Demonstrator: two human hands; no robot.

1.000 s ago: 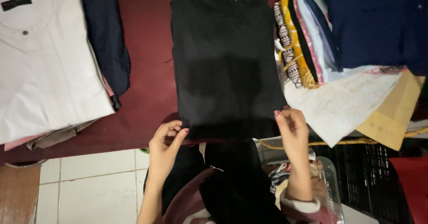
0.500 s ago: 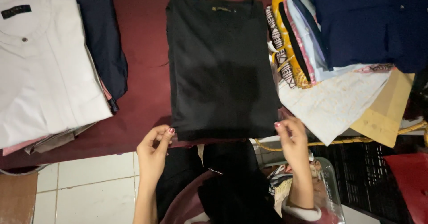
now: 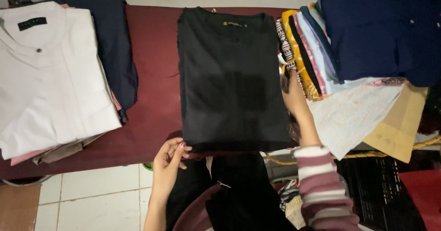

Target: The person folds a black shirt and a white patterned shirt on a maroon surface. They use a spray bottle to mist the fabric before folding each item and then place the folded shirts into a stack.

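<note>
A black shirt lies folded flat, collar away from me, in the middle of a dark red table. My left hand pinches the shirt's near left corner at the table's front edge. My right hand rests along the shirt's right edge, about halfway up, with its fingers partly hidden under the fabric. My right arm wears a striped sleeve.
A folded white shirt tops a stack at the left, over a navy garment. At the right lies a fanned pile of folded patterned clothes under a navy shirt. A black crate stands on the tiled floor.
My right hand has slid from the shirt's near right corner up along its right edge. My left hand stays at the near left corner. The camera has shifted slightly.
</note>
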